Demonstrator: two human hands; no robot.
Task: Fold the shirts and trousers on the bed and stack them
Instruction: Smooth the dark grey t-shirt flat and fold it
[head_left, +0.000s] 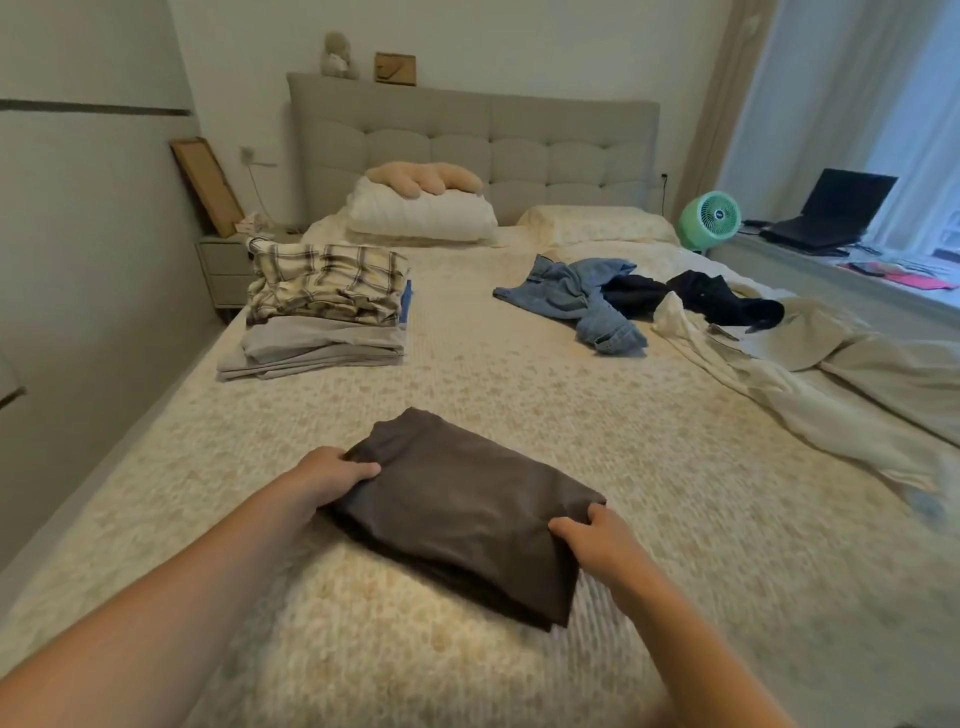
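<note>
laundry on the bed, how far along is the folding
Done: a stack on the far left of the bed, plaid shirt on top of grey pieces. In hand: a folded dark brown garment, gripped at its sides by the left hand and right hand, not yet on the stack. Left: the crumpled jeans, dark clothes and cream garment on the right.
</note>
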